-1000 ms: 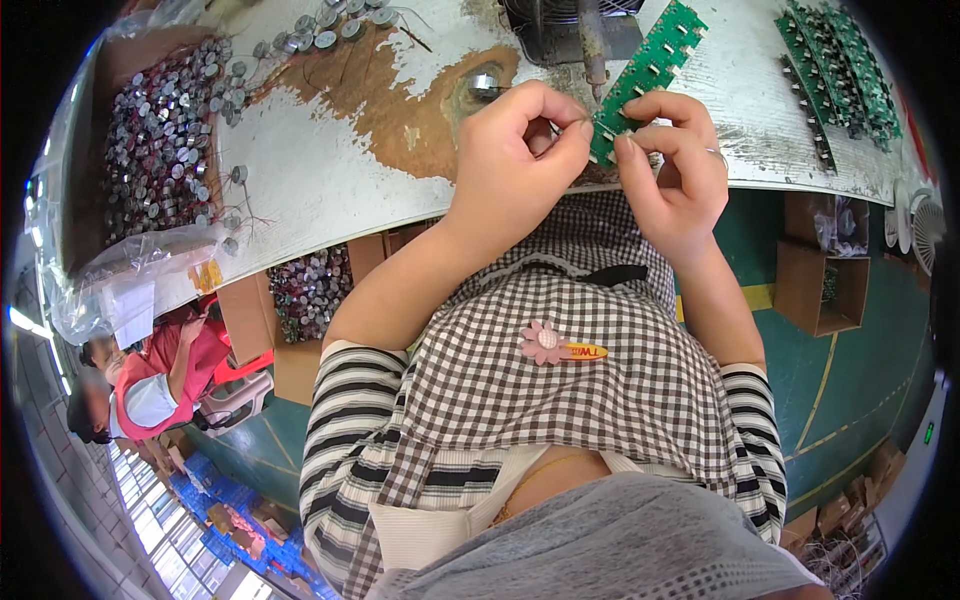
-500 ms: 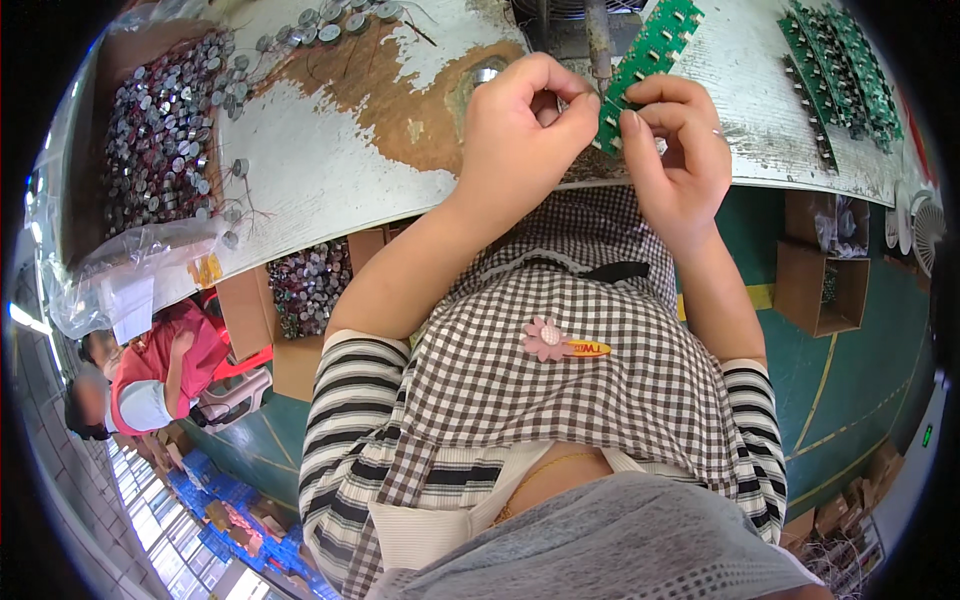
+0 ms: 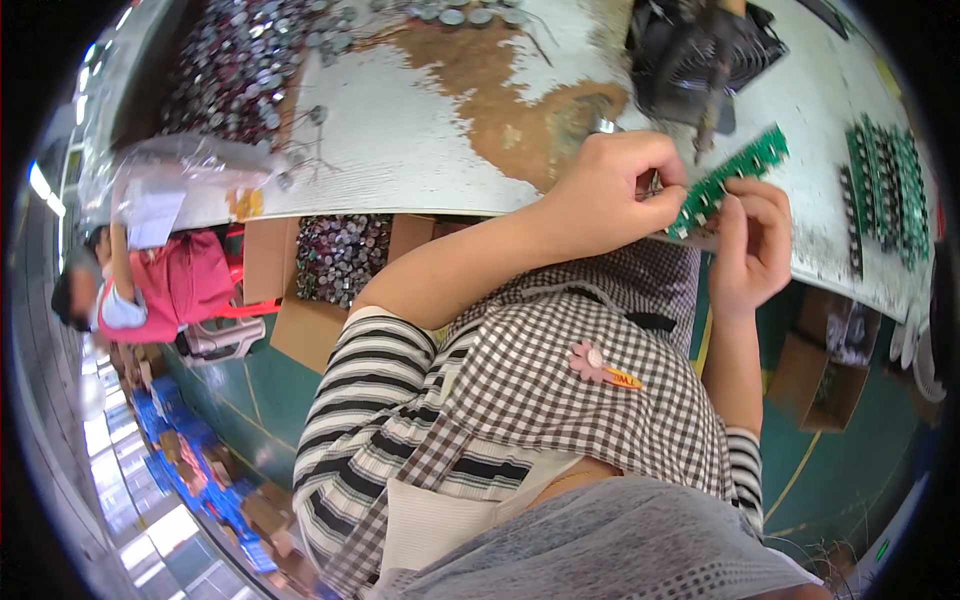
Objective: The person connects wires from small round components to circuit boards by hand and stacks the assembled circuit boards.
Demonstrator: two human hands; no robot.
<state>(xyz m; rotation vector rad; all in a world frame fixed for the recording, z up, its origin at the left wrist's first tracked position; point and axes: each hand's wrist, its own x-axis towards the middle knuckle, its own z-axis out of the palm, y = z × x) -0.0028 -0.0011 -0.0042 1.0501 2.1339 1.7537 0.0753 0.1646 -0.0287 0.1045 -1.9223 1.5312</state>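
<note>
My right hand (image 3: 754,243) grips a green circuit board strip (image 3: 735,172) between thumb and fingers; small parts stud the strip, which slants up to the right. At its lower left end my left hand (image 3: 622,192) is closed in a pinch. What sits between those fingertips is too small to make out. A rod-shaped soldering iron (image 3: 716,85) points down just above the strip, its tip beside both hands. Behind my left hand, a small round metal piece (image 3: 606,126) shows on the worn tabletop.
Wired metal discs (image 3: 235,75) are heaped at the left, with more in a carton (image 3: 345,258) below. A black fan (image 3: 690,55) stands behind the iron. Several green board strips (image 3: 885,190) lie at the right. A person in a red garment (image 3: 180,285) sits at far left.
The whole view has shifted, so the table and hands appear farther right. The strip has tilted flatter, and its middle is now farther from the iron's tip. Both hands keep their grips.
</note>
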